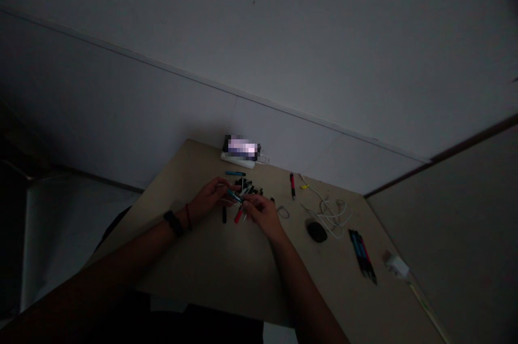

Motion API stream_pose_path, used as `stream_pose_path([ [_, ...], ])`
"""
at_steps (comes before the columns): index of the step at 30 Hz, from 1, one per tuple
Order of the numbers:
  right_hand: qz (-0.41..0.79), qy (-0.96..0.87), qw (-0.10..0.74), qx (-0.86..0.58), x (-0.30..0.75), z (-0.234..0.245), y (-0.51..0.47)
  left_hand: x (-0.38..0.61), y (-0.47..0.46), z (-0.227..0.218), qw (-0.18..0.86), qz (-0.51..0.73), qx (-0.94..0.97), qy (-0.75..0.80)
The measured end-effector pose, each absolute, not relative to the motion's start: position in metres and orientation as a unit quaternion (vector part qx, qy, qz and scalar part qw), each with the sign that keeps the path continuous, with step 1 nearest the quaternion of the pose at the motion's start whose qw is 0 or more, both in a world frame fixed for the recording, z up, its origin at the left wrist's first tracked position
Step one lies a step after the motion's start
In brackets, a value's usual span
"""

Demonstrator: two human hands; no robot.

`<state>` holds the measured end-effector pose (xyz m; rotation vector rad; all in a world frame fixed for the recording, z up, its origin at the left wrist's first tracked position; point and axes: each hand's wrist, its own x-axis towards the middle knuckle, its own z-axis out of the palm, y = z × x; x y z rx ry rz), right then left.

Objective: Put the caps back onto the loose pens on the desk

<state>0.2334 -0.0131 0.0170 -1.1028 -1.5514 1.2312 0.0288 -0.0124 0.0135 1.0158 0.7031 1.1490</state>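
A person's two bare arms reach out over a pale tan counter [190, 274] in a dim room. The left hand [208, 198] and the right hand [263, 213] are close together near the middle of the counter. Their grip is pressed together, with the fingers of both hands pinching a thin blue-green pen [234, 196] between them. The pen is held up just above the counter. The room is dark and the fingers are small, so the exact finger spots are hard to see.

Right under the hands is a messy pile of small black pen parts [246, 188]. A red pen piece [238, 216] and a short black pen piece [224, 215] lie just below the hands. A blue pen [235, 173] lies just past the pile. A red and black pen [292, 185] lies to the right.

Farther right are a loop of white cable [329, 211], a black computer mouse [316, 231], and a row of dark pens [362, 255]. A white power strip [237, 160] sits at the far edge, with a blurred thing [242, 147] on it.
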Motion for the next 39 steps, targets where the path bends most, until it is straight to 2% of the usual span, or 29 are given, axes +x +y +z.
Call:
stream_pose_path([
  [7,0.513,-0.56,0.464,-0.456,0.239,0.015,-0.007,0.032,-0.008,0.005,0.602,0.48,0.499,0.398],
  [12,0.597,-0.478,0.5,-0.405,0.244,0.015,-0.007,0.033,-0.009,0.003,0.58,0.452,0.53,0.422],
  [16,0.714,-0.423,0.44,-0.345,0.245,0.025,-0.013,0.033,-0.012,0.006,0.577,0.433,0.55,0.421],
  [19,0.758,-0.418,0.393,-0.31,0.243,0.027,-0.019,0.032,-0.013,0.008,0.573,0.415,0.57,0.417],
  [26,0.74,-0.401,0.436,-0.318,0.237,0.018,-0.019,0.032,-0.013,0.009,0.585,0.397,0.579,0.406],
  [39,0.723,-0.41,0.438,-0.344,0.24,0.021,-0.015,0.033,-0.013,0.011,0.571,0.366,0.612,0.407],
])
